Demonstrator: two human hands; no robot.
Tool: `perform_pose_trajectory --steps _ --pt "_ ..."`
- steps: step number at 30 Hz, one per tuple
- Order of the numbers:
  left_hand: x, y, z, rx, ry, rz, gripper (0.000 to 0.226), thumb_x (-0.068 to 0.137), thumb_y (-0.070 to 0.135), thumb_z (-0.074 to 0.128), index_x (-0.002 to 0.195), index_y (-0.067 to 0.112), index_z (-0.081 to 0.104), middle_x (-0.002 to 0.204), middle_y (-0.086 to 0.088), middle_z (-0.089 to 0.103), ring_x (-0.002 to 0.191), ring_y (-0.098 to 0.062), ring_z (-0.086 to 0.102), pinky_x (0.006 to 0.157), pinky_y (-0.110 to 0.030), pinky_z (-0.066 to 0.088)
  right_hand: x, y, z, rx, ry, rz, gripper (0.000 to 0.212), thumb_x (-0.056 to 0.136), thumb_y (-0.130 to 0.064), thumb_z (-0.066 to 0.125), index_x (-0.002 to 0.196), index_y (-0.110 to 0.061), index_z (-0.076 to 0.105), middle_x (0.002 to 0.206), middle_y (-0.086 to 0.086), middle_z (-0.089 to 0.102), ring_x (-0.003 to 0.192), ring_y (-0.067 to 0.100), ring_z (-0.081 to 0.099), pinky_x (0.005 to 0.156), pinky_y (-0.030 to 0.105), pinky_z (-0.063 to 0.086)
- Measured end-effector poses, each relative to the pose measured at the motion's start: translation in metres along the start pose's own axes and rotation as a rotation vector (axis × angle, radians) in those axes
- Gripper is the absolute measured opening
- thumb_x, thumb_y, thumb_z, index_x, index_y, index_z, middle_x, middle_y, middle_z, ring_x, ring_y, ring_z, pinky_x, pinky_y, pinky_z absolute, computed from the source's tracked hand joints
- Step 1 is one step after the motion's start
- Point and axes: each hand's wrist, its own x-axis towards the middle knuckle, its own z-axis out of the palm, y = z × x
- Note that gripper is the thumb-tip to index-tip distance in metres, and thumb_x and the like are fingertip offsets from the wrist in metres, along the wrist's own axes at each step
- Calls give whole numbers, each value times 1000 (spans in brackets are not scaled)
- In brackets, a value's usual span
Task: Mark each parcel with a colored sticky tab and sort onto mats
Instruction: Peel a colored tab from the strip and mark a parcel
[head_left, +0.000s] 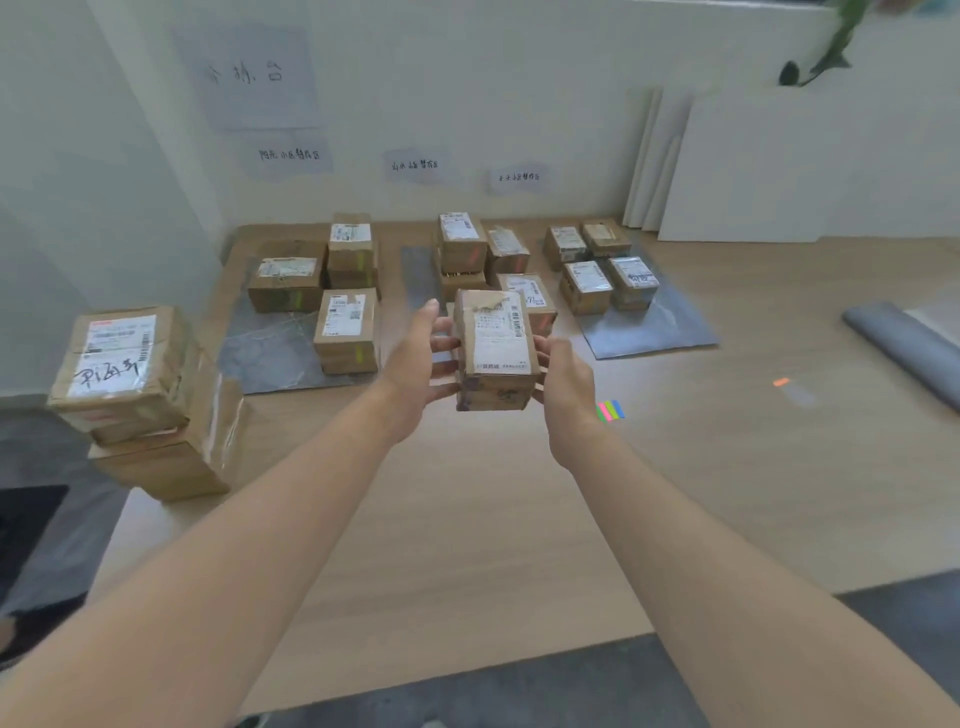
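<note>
Parcel (493, 348) gripped between left hand (421, 358) and right hand (563, 374) above mid-table, no tab visible on it; dozen-odd boxes (345, 332) lying on far mats (660, 327), near-left stack (135, 395) apparently unsorted.

Flat grey mats (270, 358): three, count 'em
Rolled mat (904, 348), far right: one
Right-mat parcels (587, 286): four
Held parcel (493, 348): one
Wall signs (415, 165): four
Loose orange tab (781, 382): just one
</note>
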Motion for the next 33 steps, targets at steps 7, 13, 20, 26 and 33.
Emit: perform_pose_trajectory --steps 7,13,20,26,33 --pt "21 -54 14 -1 5 -130 51 102 56 33 114 17 65 115 -4 67 108 -25 65 96 -46 53 26 49 -23 -55 17 63 36 100 -30 39 98 -20 73 102 0 75 89 17 68 76 31 53" --pt "34 -111 21 -22 49 -231 52 102 53 33 102 16 70 112 -2 67 110 -27 64 105 -47 48 37 102 -41 -105 -23 163 34 100 -31 40 92 -20 71 107 3 75 93 20 67 84 35 51" --pt "36 -166 20 -85 80 -306 46 103 49 36 106 15 66 111 -3 65 105 -26 64 100 -41 50 44 148 -52 -152 -65 253 31 94 -34 42 92 -22 70 110 2 74 109 24 67 99 43 51" --pt "37 -203 17 -111 119 -328 47 104 46 37 120 9 61 105 -2 66 94 -22 67 94 -39 53 45 178 -53 -184 -79 328 35 82 -41 43 94 -22 71 109 -1 74 108 24 67 99 44 52" --pt "37 -224 15 -151 125 -353 33 104 40 39 108 15 60 101 0 66 98 -20 66 103 -40 50 47 198 -55 -186 -77 360 41 81 -40 43 104 -22 71 111 -3 73 108 18 67 102 42 51"
